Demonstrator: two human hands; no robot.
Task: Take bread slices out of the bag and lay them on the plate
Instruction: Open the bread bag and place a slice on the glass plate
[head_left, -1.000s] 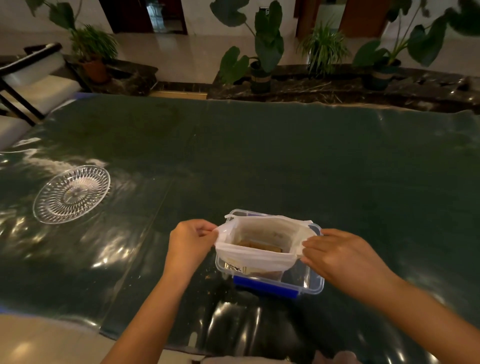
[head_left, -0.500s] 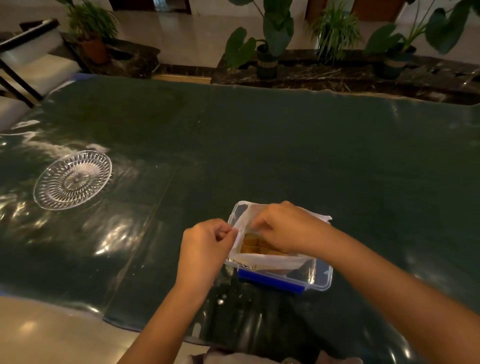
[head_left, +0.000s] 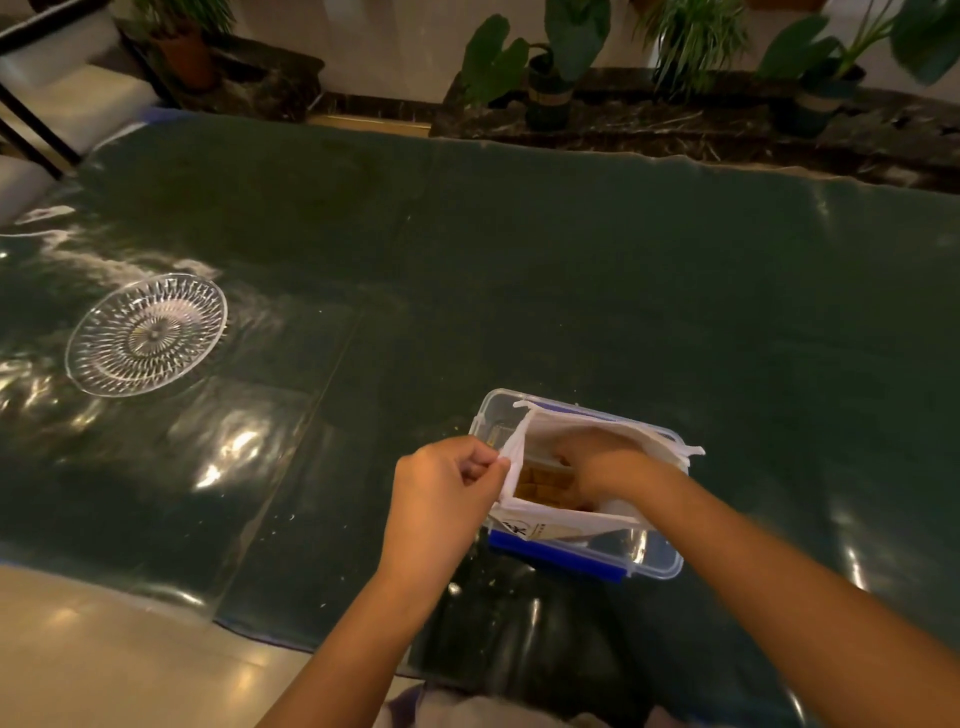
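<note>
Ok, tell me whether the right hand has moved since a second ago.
Yes. The right hand left the white plastic bag's right edge and went down inside it.

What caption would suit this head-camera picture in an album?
Left hand holds the bag open while the right hand reaches inside; the glass plate waits empty.

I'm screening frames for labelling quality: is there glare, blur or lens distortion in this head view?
Head view: dim, warm light; bright glare patches on the glossy table cover; right hand in the bag and its forearm are motion-blurred; left hand and plate fairly sharp; wide-angle lens bends the table's far edge.
</note>
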